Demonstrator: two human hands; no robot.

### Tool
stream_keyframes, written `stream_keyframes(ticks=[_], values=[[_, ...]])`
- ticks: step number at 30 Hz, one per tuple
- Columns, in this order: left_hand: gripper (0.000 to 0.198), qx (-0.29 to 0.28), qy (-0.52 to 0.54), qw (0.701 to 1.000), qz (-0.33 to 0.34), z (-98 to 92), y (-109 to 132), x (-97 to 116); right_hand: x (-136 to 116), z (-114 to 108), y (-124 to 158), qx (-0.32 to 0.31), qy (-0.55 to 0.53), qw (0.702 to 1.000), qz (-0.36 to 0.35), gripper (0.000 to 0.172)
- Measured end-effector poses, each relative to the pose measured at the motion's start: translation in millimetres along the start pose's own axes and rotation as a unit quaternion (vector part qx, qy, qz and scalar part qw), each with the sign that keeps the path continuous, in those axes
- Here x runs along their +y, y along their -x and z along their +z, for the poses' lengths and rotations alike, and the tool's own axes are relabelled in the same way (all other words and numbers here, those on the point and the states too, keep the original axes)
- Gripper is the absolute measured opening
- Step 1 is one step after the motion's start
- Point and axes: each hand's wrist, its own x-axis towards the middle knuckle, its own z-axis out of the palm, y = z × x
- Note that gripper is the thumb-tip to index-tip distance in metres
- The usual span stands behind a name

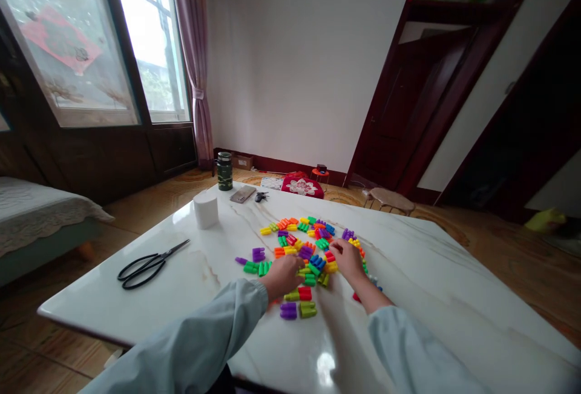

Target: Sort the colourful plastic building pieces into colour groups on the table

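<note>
Small bright plastic building blocks, bullet-shaped and joined side by side, lie in a loose cluster on the white marble-patterned table (385,333). My left hand (284,274) reaches into the near-left side of the cluster with its fingers curled together; whatever lies between them is hidden. On the right side, my right hand (347,259) pinches at a red block (330,256) among the others. Closer to me than the left hand lie a purple block (288,310) and an olive-green block (307,309). Left of that hand are a purple block (258,254) and green blocks (264,269).
Black-handled scissors (152,264) lie at the table's left. Behind them stand a white tissue roll (206,209) and a camouflage flask (224,171). A phone (243,193) and keys (261,197) lie near the far edge. Beyond the table is a stool (389,199).
</note>
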Motion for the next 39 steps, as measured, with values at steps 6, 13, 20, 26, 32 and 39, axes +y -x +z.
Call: stream_keyframes(ticks=[6,13,20,26,32,39], values=[[0.026,0.034,-0.019,0.998,-0.043,-3.1,-8.7,-10.0,18.4,-4.9,42.3,0.003,-0.167,0.981,0.095,0.019],[0.058,0.079,-0.090,0.987,-0.109,-6.8,-25.8,-47.9,13.4,19.7,46.3,0.013,-0.273,0.953,0.133,0.030],[0.035,0.023,-0.129,0.980,-0.149,3.8,-52.6,-78.7,-0.6,6.1,58.1,0.006,-0.192,0.981,0.013,0.028],[0.026,0.024,-0.128,0.974,-0.187,7.5,-60.2,-81.1,-9.2,-3.4,63.2,-0.001,-0.192,0.981,-0.008,0.019],[0.022,0.040,-0.089,0.966,-0.241,4.4,-53.4,-76.6,-19.8,-5.8,65.0,-0.013,-0.196,0.980,-0.026,0.018],[0.017,0.114,0.050,0.967,-0.222,-2.8,-43.4,-70.0,-22.9,-4.2,64.1,-0.011,-0.187,0.981,-0.038,0.018]])
